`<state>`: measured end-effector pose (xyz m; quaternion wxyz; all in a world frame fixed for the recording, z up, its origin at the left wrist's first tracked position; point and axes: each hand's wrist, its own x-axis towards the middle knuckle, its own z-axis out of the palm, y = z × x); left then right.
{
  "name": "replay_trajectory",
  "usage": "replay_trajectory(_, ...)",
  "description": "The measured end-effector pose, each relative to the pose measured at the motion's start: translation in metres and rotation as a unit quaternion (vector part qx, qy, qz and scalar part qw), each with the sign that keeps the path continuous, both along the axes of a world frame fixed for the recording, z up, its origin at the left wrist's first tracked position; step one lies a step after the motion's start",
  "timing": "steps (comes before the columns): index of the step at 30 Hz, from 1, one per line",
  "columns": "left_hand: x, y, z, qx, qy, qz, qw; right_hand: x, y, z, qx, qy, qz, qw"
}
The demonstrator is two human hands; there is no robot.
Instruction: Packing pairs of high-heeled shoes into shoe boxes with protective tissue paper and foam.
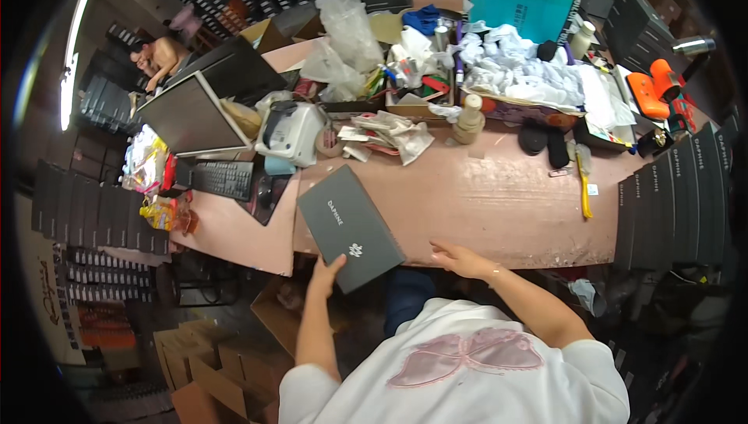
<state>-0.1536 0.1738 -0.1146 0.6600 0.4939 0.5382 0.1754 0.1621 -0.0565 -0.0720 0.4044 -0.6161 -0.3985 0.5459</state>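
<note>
A dark grey shoebox [335, 221] with a closed lid lies tilted across the near edge of the pinkish table [499, 190], left of the middle. My left hand [329, 272] grips its near left edge, the thumb on the lid and the other fingers hidden beneath. To the right of the box, my right hand [460, 259] hovers by the table's front edge. Its fingers are stretched out and apart, with nothing in them. A gap of bare tabletop lies between that hand and the box.
Left stand a monitor [195, 116], a keyboard [222, 178] and a white label printer [292, 132]. Behind are a cream bottle [469, 120] and a box of crumpled white paper [518, 66]. Right are a yellow cutter [583, 186] and stacked shoeboxes [674, 198]. Another person [164, 58] sits far left.
</note>
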Motion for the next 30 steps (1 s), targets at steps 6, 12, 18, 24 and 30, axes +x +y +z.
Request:
replay_trajectory(6,0.093,-0.12,0.017,-0.017,-0.124,0.005,0.992,0.012,-0.016,-0.033,-0.08,-0.078,-0.104,0.988)
replay_trajectory(12,0.184,-0.17,0.019,-0.128,-0.107,-0.092,0.982,0.055,-0.141,-0.047,-0.255,0.142,-0.323,0.9)
replay_trajectory(18,0.231,-0.15,0.064,-0.309,-0.161,-0.142,0.927,0.074,-0.142,0.04,-0.054,0.355,-0.44,0.823)
replay_trajectory(24,0.186,-0.126,0.058,-0.027,-0.098,-0.199,0.975,0.011,-0.089,0.055,-0.039,0.198,-0.43,0.88)
replay_trajectory(30,0.126,-0.044,0.073,0.12,0.044,-0.37,0.92,-0.033,-0.058,0.047,0.235,-0.234,-0.149,0.932)
